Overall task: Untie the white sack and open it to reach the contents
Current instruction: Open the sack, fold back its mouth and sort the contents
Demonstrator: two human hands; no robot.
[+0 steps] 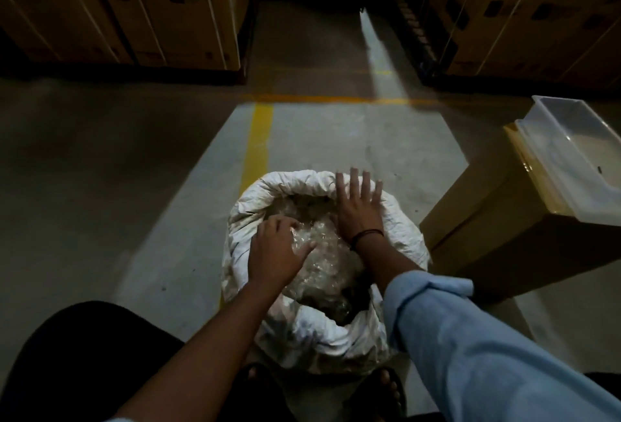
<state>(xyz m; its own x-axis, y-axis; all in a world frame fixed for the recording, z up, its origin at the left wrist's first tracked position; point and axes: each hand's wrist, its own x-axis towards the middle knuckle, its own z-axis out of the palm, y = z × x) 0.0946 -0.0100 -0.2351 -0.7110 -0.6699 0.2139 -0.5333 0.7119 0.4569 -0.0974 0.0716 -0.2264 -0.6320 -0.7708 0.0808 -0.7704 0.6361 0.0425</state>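
On the floor (100, 186), white sack (302, 334) stands mouth-up.

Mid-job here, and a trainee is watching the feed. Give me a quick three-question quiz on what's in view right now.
1. True or false: the white sack is tied shut.
2. Where does the right hand rest? A) on the sack's far rim B) on the cardboard box C) in the clear bin
3. Fill in: the left hand grips crumpled clear ____ inside the sack.
Key: 1 false; 2 A; 3 plastic.
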